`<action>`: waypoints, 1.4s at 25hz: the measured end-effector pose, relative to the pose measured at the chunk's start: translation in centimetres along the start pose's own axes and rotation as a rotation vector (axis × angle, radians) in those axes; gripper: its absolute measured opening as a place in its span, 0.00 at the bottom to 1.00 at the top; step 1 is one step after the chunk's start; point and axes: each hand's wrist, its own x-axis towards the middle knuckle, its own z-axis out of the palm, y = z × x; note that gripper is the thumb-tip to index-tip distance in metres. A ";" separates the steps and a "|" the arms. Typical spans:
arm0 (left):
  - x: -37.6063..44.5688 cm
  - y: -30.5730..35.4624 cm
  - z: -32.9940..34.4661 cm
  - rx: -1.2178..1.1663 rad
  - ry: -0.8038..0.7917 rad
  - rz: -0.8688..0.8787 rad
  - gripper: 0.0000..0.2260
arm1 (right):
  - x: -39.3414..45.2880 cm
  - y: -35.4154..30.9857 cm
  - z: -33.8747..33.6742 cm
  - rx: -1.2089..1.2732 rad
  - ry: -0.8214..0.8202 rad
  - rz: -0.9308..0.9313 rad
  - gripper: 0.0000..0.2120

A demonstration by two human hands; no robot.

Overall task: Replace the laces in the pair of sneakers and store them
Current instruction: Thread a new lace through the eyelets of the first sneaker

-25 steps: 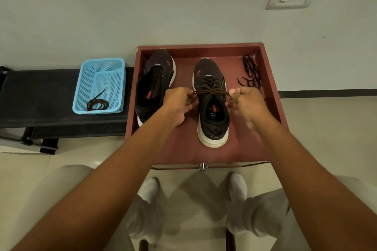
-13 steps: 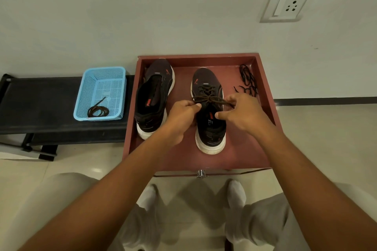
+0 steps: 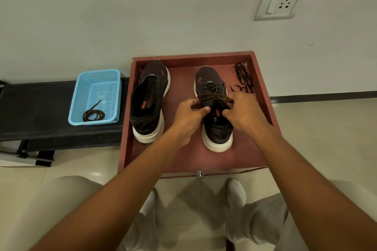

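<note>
A: Status on the right sneaker point(image 3: 214, 112)?
B: It sits in the red drawer point(image 3: 263, 96), toe to the far wall. Brown lace point(image 3: 212, 94) is threaded and crossed over the tongue. Left hand point(image 3: 188, 117) has a pinch grip on the lace's left end, right hand point(image 3: 243, 112) pinches the right end. Looks like the knot stage.
A: Handling?
B: My guess is the lace is soft, light and limp with no stiffness, so hold near the knot and keep tension or it slackens. The shoe is light and may slide when pulled.
A: Other shoe?
B: Left sneaker point(image 3: 150, 102) is in the same drawer with no lace visible.
A: Containers?
B: Drawer also holds loose black laces point(image 3: 243, 77) in the far right corner. Blue basket point(image 3: 95, 97) on the black desk point(image 3: 36, 108) to the left holds one coiled dark lace point(image 3: 92, 115).
</note>
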 end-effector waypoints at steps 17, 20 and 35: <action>-1.0 3.0 -0.2 0.187 0.118 0.073 0.20 | 0.3 -0.8 -2.4 -0.029 0.004 0.007 0.30; -1.6 4.8 -2.7 0.148 0.165 0.094 0.22 | 0.7 -3.1 -3.0 -0.043 0.069 -0.058 0.29; -2.0 6.1 -17.4 0.480 0.434 0.256 0.16 | 3.3 -14.3 4.0 0.255 -0.020 -0.284 0.27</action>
